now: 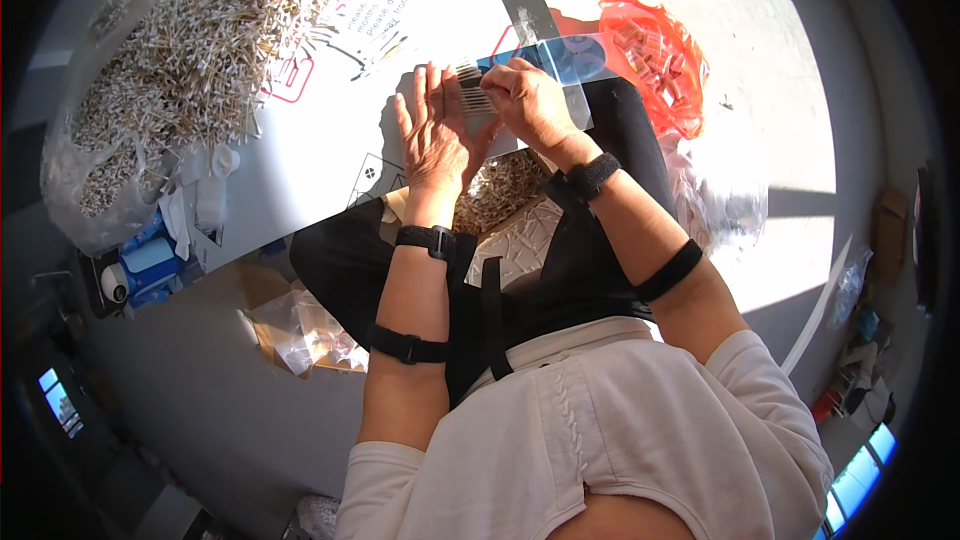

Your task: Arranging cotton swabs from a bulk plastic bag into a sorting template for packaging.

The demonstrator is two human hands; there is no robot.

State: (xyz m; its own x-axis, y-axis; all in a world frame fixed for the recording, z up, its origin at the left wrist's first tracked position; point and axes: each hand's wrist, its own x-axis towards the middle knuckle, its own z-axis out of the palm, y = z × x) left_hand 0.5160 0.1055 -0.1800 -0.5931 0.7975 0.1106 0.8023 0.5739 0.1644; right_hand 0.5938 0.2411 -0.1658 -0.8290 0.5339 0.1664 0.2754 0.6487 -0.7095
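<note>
A short row of cotton swabs [470, 92] lies side by side on the white printed board, between my two hands. My left hand [437, 135] rests flat beside the row, its fingers stretched out and the thumb toward the swabs. At the row's right end, the fingers of my right hand [530, 105] are pinched together; what they hold is hidden. Just beyond that hand lies a clear plastic sheet or bag [572, 58], looking bluish. On the far left a big heap of cotton swabs [190, 70] spills from a clear bag. A few loose swabs [380, 55] lie between heap and left hand.
An open box of swabs [505, 185] sits below the board's near edge, by my lap. An orange-red bag [655, 65] of small packs stands at the right. A blue and white container [145, 270] is at the left, above a carton [305, 330] with clear plastic.
</note>
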